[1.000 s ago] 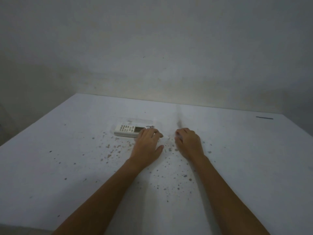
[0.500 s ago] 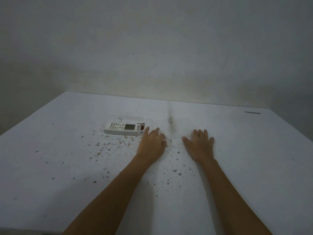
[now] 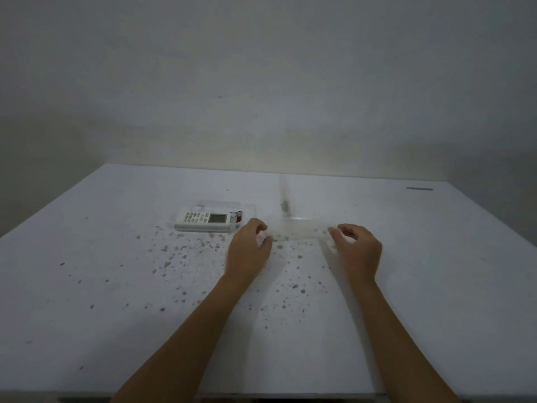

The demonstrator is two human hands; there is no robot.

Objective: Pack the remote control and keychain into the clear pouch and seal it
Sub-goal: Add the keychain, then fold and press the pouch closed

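Clear pouch [image 3: 296,229] between hands; remote control [image 3: 203,219] apart

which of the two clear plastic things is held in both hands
The flat clear plastic pouch, gripped at its ends by the left hand and right hand. The other, a clear plastic tray, lies apart, holding the white remote control.

White remote control [image 3: 205,221] with grey-green screen, red keychain [image 3: 238,217], clear pouch [image 3: 297,231], white table [image 3: 116,286] flecked grey-brown.

Both hands, flat before, now pinch the clear pouch [image 3: 296,228] off the table.
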